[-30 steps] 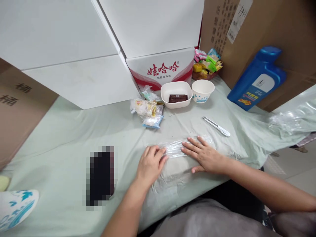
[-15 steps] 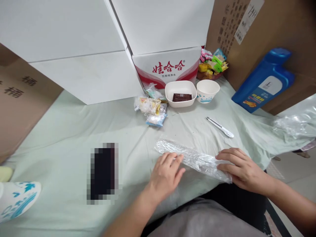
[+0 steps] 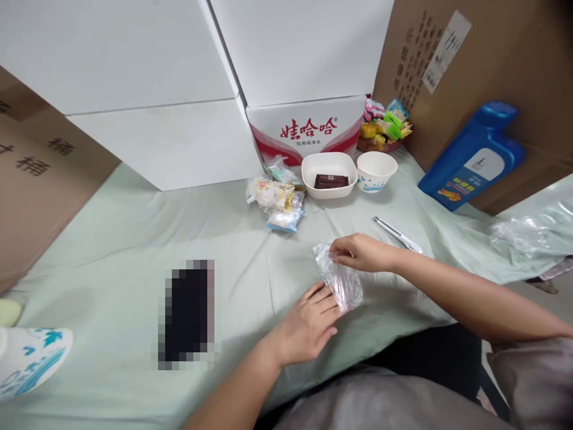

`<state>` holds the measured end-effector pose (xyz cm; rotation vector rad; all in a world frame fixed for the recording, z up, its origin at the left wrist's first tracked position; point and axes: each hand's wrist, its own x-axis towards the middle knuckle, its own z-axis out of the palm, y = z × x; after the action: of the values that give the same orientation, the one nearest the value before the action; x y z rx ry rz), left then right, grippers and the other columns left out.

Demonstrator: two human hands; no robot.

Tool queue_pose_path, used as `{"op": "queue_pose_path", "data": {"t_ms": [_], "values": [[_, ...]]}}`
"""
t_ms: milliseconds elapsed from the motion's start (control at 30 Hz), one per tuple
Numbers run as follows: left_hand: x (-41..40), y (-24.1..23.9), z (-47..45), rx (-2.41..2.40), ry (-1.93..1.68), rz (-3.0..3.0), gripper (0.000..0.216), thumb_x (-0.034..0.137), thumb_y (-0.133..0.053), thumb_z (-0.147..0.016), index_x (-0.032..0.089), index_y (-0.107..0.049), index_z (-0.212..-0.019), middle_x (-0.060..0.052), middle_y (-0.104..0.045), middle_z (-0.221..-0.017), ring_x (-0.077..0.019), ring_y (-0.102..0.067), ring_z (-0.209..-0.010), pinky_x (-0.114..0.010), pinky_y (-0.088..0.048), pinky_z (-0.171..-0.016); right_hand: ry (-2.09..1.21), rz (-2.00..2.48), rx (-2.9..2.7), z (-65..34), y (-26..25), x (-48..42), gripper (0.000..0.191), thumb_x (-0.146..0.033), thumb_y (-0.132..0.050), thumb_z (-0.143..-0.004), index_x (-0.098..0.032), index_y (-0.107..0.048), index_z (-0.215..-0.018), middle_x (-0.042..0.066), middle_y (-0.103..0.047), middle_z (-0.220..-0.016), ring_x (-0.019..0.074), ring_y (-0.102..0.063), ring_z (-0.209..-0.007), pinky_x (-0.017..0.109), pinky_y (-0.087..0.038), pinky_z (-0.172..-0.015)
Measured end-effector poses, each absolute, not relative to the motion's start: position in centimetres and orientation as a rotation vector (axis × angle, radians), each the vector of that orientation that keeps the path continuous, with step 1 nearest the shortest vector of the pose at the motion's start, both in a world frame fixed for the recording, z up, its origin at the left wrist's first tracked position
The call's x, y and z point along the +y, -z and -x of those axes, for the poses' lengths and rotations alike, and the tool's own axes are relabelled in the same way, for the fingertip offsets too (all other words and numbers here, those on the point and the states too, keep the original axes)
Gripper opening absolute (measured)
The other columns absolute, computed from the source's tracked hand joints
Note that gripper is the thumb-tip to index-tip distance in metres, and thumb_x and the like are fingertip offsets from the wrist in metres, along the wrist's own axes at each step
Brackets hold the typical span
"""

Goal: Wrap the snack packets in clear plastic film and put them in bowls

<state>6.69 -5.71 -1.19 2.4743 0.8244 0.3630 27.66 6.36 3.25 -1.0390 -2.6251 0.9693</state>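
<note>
A strip of crumpled clear plastic wrap (image 3: pixel 341 280) lies folded on the pale green cloth (image 3: pixel 134 239) near the table's front edge. My right hand (image 3: pixel 362 252) pinches the wrap's far end, with its fingers closed on it. My left hand (image 3: pixel 310 325) rests flat on the cloth, fingers stretched out, its fingertips pressing the wrap's near end.
A white utility knife (image 3: pixel 398 234) lies just beyond my right hand. Further back stand a white dish with chocolate (image 3: pixel 329 174), a paper bowl (image 3: pixel 376 171), small snack packets (image 3: pixel 277 200), a blue jug (image 3: pixel 472 156), white boxes and brown cartons. A dark pixelated object (image 3: pixel 188 313) lies left.
The wrap was a long strip across the cloth. My right hand has carried its right end over to the left, folding it into a short piece. My left hand has stayed on the near end.
</note>
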Motion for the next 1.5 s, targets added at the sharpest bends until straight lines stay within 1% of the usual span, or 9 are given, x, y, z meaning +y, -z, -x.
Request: {"op": "queue_pose_path", "data": {"t_ms": [367,600,667,767,900,1067,1200,1367,1500], "values": [[-5.6,1.6,-6.1,0.947,-0.450,-2.346,0.053,0.020,-0.055,-0.088,0.016,-0.043,-0.140,-0.015,-0.051,-0.141,-0.0282,-0.042,-0.137,-0.052,-0.040,-0.112,-0.558,0.999,-2.627,-25.0,-0.2,8.2,0.012,-0.022,-0.056,-0.093,-0.015,-0.065,-0.096,0.008,-0.069,-0.093,0.0182,-0.062,-0.085,0.027,-0.042,-0.075],[-5.5,1.8,-6.2,0.981,-0.511,-2.289,0.057,0.020,-0.054,-0.090,0.021,-0.038,-0.144,-0.012,-0.049,-0.145,-0.0247,-0.043,-0.137,-0.050,-0.041,-0.112,-0.309,1.052,-2.758,-23.0,0.4,8.8,0.027,-0.027,-0.064,-0.089,-0.014,-0.063,-0.112,0.012,-0.064,-0.105,0.0242,-0.056,-0.099,0.034,-0.043,-0.084],[-5.6,1.9,-6.2,0.989,-0.514,-2.300,0.055,0.020,-0.054,-0.091,0.020,-0.038,-0.144,-0.012,-0.049,-0.144,-0.0249,-0.043,-0.137,-0.051,-0.040,-0.112,-0.277,1.095,-2.736,-22.8,0.3,8.7,0.027,-0.029,-0.069,-0.086,-0.013,-0.064,-0.108,0.013,-0.062,-0.108,0.0256,-0.054,-0.102,0.036,-0.042,-0.088],[-5.7,2.2,-6.1,1.012,-0.561,-2.302,0.052,0.021,-0.054,-0.091,0.020,-0.041,-0.141,-0.012,-0.051,-0.143,-0.0250,-0.045,-0.136,-0.050,-0.042,-0.111,-0.321,1.147,-2.723,-23.3,-0.1,8.7,0.012,-0.025,-0.064,-0.088,-0.015,-0.065,-0.094,0.010,-0.063,-0.098,0.0230,-0.055,-0.095,0.033,-0.041,-0.086],[-5.8,2.4,-6.1,1.112,-0.742,-2.267,0.047,0.020,-0.053,-0.091,0.021,-0.045,-0.137,-0.013,-0.052,-0.140,-0.0250,-0.050,-0.132,-0.046,-0.048,-0.106,-0.366,1.325,-2.621,-24.7,-0.6,8.6,0.009,-0.020,-0.055,-0.094,-0.015,-0.061,-0.098,0.007,-0.065,-0.090,0.0183,-0.057,-0.083,0.028,-0.039,-0.075],[-5.6,2.9,-6.4,1.390,-1.092,-2.274,0.053,0.015,-0.055,-0.089,0.020,-0.038,-0.140,-0.015,-0.050,-0.138,-0.0252,-0.049,-0.130,-0.044,-0.050,-0.103,-0.278,1.352,-2.652,-25.4,0.1,8.4,0.012,-0.024,-0.055,-0.094,-0.015,-0.063,-0.096,0.009,-0.065,-0.094,0.0206,-0.057,-0.091,0.029,-0.039,-0.080],[-5.0,3.1,-6.4,1.403,-1.023,-2.681,0.048,0.008,-0.055,-0.087,0.024,-0.051,-0.132,-0.011,-0.052,-0.136,-0.0312,-0.038,-0.138,-0.050,-0.044,-0.106,-0.224,1.342,-2.643,-25.2,1.0,8.5,0.017,-0.027,-0.052,-0.095,-0.015,-0.064,-0.098,0.010,-0.064,-0.095,0.0222,-0.057,-0.092,0.031,-0.041,-0.083],[-4.7,3.1,-6.3,1.431,-0.796,-2.749,0.026,0.012,-0.049,-0.091,0.018,-0.064,-0.112,-0.009,-0.066,-0.114,-0.0274,-0.055,-0.118,-0.043,-0.050,-0.096,-0.168,1.264,-2.501,-25.9,0.0,8.6,0.021,-0.029,-0.056,-0.093,-0.013,-0.064,-0.103,0.014,-0.063,-0.102,0.0261,-0.054,-0.098,0.038,-0.042,-0.089],[-4.7,3.1,-6.3,1.438,-0.828,-2.657,0.028,0.013,-0.049,-0.091,0.016,-0.060,-0.116,-0.013,-0.062,-0.118,-0.0270,-0.056,-0.114,-0.044,-0.052,-0.095,-0.234,0.892,-2.498,-26.7,-1.4,5.5,0.030,-0.039,-0.047,-0.097,-0.015,-0.063,-0.108,0.014,-0.063,-0.107,0.0258,-0.052,-0.102,0.041,-0.042,-0.093]]}}
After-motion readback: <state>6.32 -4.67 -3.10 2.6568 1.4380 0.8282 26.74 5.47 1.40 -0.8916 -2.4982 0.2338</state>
